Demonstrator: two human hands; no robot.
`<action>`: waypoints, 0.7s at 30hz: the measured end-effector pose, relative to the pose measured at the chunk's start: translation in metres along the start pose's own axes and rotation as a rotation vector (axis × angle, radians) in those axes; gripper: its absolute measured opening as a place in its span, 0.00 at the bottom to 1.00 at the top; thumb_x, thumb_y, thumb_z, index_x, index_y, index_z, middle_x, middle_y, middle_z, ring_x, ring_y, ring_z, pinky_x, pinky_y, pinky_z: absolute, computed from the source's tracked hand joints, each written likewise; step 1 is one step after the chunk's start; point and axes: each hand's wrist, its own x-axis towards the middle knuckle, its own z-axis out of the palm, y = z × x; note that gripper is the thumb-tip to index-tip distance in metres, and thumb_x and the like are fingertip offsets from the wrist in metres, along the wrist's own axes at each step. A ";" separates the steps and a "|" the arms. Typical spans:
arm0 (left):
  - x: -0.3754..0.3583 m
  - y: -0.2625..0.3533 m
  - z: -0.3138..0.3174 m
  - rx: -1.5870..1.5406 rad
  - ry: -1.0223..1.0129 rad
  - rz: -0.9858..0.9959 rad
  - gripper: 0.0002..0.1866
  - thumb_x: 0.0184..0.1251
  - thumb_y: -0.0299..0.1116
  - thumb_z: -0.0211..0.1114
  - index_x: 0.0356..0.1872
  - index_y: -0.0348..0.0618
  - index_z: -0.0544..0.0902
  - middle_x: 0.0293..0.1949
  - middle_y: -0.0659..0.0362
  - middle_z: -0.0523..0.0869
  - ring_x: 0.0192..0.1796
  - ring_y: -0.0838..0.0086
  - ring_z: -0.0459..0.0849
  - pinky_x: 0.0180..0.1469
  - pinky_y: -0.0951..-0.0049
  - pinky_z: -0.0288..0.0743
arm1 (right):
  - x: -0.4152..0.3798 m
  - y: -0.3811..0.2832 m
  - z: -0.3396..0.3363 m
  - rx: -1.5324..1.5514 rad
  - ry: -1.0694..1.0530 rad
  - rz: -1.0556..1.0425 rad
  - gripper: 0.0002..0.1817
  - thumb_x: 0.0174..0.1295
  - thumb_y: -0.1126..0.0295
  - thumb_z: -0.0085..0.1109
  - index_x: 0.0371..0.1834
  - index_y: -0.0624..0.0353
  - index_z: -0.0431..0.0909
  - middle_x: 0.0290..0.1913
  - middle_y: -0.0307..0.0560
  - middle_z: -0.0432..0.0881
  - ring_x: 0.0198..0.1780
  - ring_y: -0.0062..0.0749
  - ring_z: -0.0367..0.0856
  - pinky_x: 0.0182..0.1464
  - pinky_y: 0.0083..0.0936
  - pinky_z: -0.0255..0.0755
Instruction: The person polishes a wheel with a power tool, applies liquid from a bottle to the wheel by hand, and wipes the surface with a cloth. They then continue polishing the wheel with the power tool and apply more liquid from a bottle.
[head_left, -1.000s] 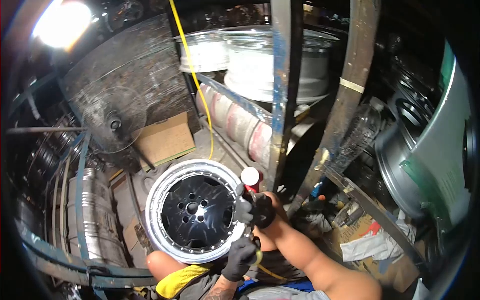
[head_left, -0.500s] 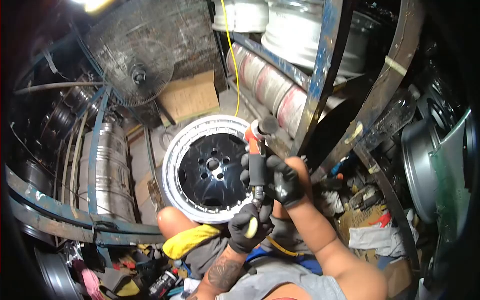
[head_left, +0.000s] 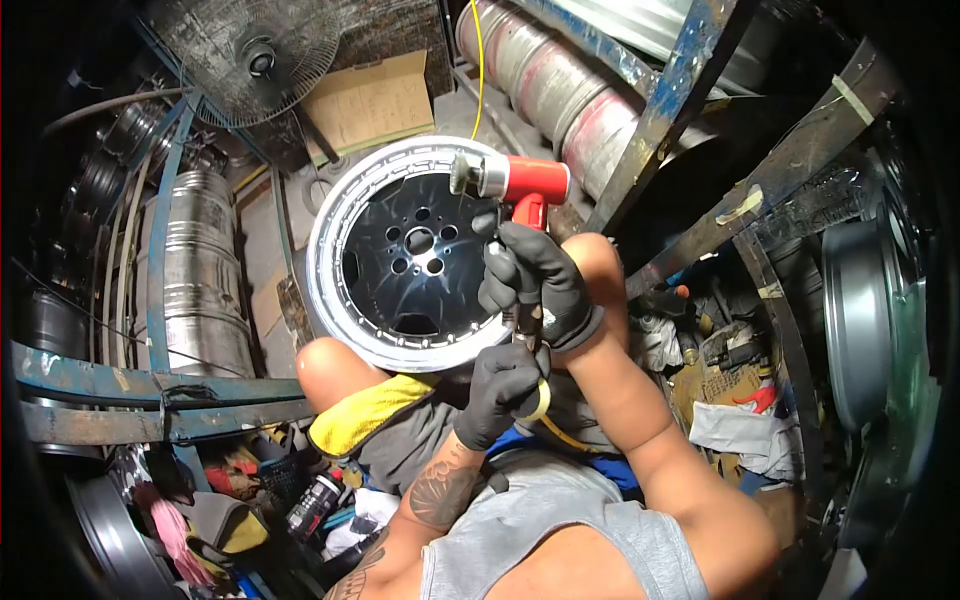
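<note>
My right hand [head_left: 550, 285], in a black glove, is wrapped round the handle of a red air sander [head_left: 538, 180]. The sander's silver head and small round pad [head_left: 463, 175] point left, over the wheel's edge. Just below, my left hand [head_left: 500, 395], also gloved, is closed at the lower end of the tool by its hose fitting. A pale yellow disc [head_left: 541, 400] sticks out edge-on from its fingers. A yellow air hose [head_left: 562, 434] runs off to the right. Beyond my hands lies a wheel rim [head_left: 365, 225] with a black centre and bright silver lip.
A yellow cloth [head_left: 365, 412] drapes over my left thigh. Metal racks [head_left: 110, 385] stand left and right, with a silver barrel-shaped stack [head_left: 200, 270] at left. A fan [head_left: 262, 62] and cardboard [head_left: 365, 100] are behind the wheel. Clutter [head_left: 735, 390] lies at right.
The sander has turned in my right hand: its pad faced right and now faces left, showing its red body side-on. My left hand stays at its lower end. The view has tilted downward.
</note>
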 end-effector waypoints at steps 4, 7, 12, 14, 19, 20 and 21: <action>-0.001 0.008 0.001 0.187 0.034 -0.071 0.10 0.62 0.27 0.63 0.22 0.33 0.77 0.20 0.59 0.74 0.23 0.76 0.72 0.29 0.72 0.66 | -0.003 -0.007 0.017 -0.389 0.243 -0.057 0.13 0.72 0.59 0.61 0.48 0.57 0.78 0.28 0.35 0.78 0.25 0.22 0.79 0.26 0.20 0.72; 0.002 0.012 0.013 0.349 0.075 0.014 0.08 0.61 0.26 0.64 0.25 0.32 0.79 0.21 0.55 0.76 0.24 0.73 0.74 0.30 0.70 0.67 | -0.002 -0.006 0.031 -0.518 0.392 -0.123 0.14 0.66 0.59 0.68 0.38 0.57 0.76 0.25 0.35 0.78 0.21 0.20 0.79 0.20 0.17 0.69; 0.005 -0.006 0.031 0.435 0.095 0.154 0.06 0.60 0.25 0.65 0.26 0.33 0.80 0.23 0.51 0.78 0.28 0.64 0.78 0.34 0.64 0.71 | -0.009 -0.011 0.024 -0.948 0.442 -0.080 0.16 0.66 0.59 0.69 0.37 0.61 0.79 0.23 0.35 0.78 0.20 0.17 0.77 0.21 0.17 0.68; 0.006 -0.012 0.029 0.408 0.006 0.124 0.08 0.61 0.26 0.65 0.25 0.34 0.78 0.23 0.50 0.78 0.28 0.62 0.79 0.34 0.62 0.71 | -0.017 -0.017 0.038 -1.060 0.453 -0.128 0.17 0.66 0.60 0.69 0.42 0.65 0.81 0.22 0.33 0.77 0.20 0.16 0.75 0.23 0.16 0.68; 0.003 -0.013 0.025 0.323 -0.198 0.083 0.10 0.61 0.28 0.65 0.23 0.34 0.77 0.22 0.55 0.75 0.26 0.70 0.74 0.34 0.67 0.69 | -0.020 -0.018 -0.015 -0.288 -0.014 0.122 0.20 0.71 0.61 0.58 0.58 0.64 0.71 0.26 0.43 0.77 0.22 0.29 0.76 0.28 0.30 0.74; 0.002 -0.016 0.025 0.279 -0.218 0.087 0.11 0.61 0.28 0.65 0.22 0.35 0.76 0.21 0.56 0.73 0.26 0.72 0.72 0.34 0.69 0.68 | -0.020 -0.016 -0.024 -0.180 -0.032 0.121 0.21 0.71 0.61 0.56 0.59 0.63 0.69 0.27 0.44 0.77 0.22 0.32 0.76 0.28 0.32 0.75; -0.002 -0.019 0.026 0.183 -0.219 -0.080 0.11 0.61 0.28 0.65 0.22 0.35 0.77 0.22 0.59 0.75 0.27 0.77 0.73 0.33 0.72 0.68 | -0.019 -0.013 -0.025 -0.106 0.004 0.126 0.19 0.71 0.61 0.56 0.57 0.63 0.70 0.26 0.44 0.76 0.21 0.32 0.76 0.28 0.33 0.75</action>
